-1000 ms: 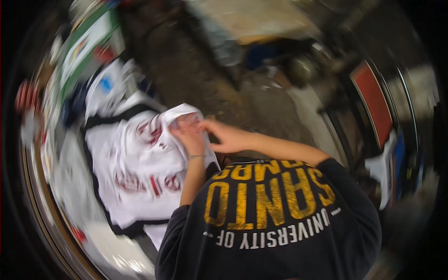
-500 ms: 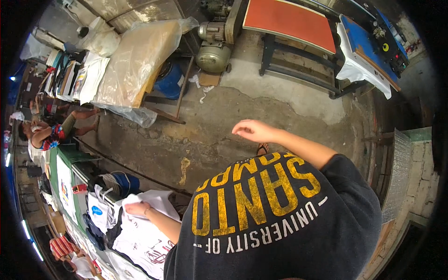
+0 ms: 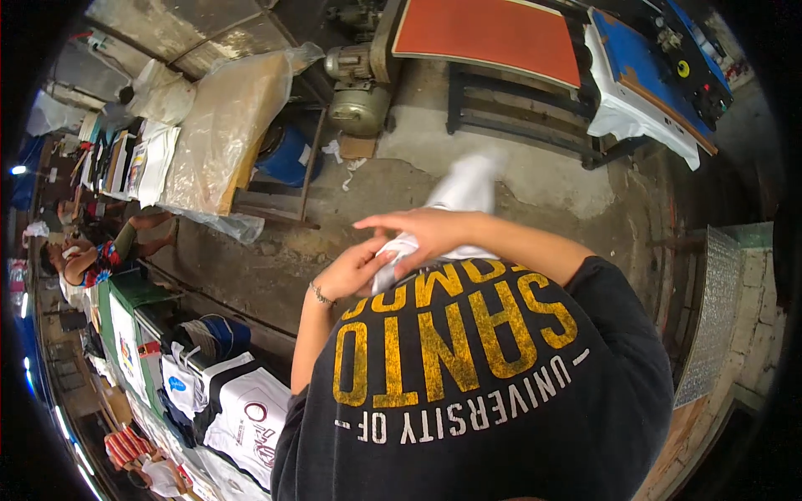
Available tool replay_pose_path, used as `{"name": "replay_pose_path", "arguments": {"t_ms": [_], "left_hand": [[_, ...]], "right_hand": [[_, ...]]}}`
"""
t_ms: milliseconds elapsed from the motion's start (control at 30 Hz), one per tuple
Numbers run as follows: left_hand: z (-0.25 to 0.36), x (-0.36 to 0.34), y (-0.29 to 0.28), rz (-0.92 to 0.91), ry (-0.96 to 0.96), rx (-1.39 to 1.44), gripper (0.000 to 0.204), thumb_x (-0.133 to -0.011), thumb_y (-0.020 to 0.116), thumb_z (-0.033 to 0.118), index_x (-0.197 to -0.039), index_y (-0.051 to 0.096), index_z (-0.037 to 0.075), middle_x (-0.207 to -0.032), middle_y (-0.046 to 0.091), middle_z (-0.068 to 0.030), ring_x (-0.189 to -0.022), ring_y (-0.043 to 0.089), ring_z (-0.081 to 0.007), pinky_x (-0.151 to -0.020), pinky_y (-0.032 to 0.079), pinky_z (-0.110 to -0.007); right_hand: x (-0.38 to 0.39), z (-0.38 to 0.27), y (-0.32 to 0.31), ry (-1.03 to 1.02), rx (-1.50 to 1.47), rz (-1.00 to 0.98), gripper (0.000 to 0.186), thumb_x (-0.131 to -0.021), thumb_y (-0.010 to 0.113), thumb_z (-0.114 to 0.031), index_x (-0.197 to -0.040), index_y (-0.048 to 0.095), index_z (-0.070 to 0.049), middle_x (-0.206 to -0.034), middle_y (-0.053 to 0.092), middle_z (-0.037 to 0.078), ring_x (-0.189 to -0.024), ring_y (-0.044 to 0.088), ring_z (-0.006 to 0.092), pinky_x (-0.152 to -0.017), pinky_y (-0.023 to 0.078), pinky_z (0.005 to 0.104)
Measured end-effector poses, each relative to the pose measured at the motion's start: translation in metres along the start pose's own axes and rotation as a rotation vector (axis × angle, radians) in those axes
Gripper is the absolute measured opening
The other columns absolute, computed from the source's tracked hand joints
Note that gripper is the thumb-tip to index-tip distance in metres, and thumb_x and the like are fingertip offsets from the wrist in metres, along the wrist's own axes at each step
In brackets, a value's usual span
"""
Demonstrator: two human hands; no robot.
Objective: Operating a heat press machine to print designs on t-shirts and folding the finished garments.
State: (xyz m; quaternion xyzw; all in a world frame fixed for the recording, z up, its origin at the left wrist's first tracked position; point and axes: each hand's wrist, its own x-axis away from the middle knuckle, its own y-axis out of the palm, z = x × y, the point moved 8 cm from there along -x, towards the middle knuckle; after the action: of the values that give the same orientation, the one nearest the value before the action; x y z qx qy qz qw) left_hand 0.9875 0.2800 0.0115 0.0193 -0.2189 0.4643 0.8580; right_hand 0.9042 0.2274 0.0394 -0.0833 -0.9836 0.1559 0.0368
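Observation:
A bunched white cloth (image 3: pixel 464 189), possibly a shirt, is up in front of my chest, its far end blurred by motion. My left hand (image 3: pixel 349 269), with a bracelet at the wrist, pinches the cloth's near left end between thumb and fingers. My right hand (image 3: pixel 433 235) lies across it from the right, thumb below and fingers above, gripping it close to the left hand. Part of the cloth is hidden behind my right hand and forearm. White printed shirts (image 3: pixel 251 417) lie on the table at the lower left.
Beside the shirts stand a blue pail (image 3: pixel 225 332) and a white bag with a blue print (image 3: pixel 182 382). Ahead are a red-topped table (image 3: pixel 489 37), a blue board with white cloth (image 3: pixel 626 50), a motor-driven machine (image 3: pixel 357 88) and a plastic-wrapped slab (image 3: pixel 225 134). A person (image 3: pixel 100 255) sits far left.
My left hand has lifted the white cloth off the shirts and brought it rightward to my chest. My right hand has moved a little inward and now grips it too. The view has shifted slightly.

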Motion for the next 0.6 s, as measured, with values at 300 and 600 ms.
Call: {"name": "replay_pose_path", "arguments": {"t_ms": [300,600], "left_hand": [[0.054,-0.119,-0.004,0.253,0.241,-0.017,0.018,-0.095,0.049,0.021,-0.102,0.054,0.004,-0.076,0.06,-0.0007,-0.066,0.056,-0.0063,-0.06,0.045,-0.021],[0.105,-0.241,-0.052,0.446,0.534,-0.42,0.028,-0.063,0.067,0.006,-0.089,0.061,0.013,-0.079,0.058,-0.0033,-0.073,0.06,-0.0257,-0.066,0.047,-0.037]], "right_hand": [[0.119,0.071,-0.081,0.396,0.09,0.348,0.038,-0.086,0.064,-0.029,-0.109,0.059,0.001,-0.099,0.065,0.013,-0.093,0.06,0.0206,-0.085,0.045,0.0328],[0.195,0.007,-0.191,0.164,-0.1,1.278,0.017,-0.084,0.056,-0.001,-0.1,0.062,0.002,-0.095,0.064,0.006,-0.096,0.058,0.0139,-0.082,0.046,0.0263]]}}
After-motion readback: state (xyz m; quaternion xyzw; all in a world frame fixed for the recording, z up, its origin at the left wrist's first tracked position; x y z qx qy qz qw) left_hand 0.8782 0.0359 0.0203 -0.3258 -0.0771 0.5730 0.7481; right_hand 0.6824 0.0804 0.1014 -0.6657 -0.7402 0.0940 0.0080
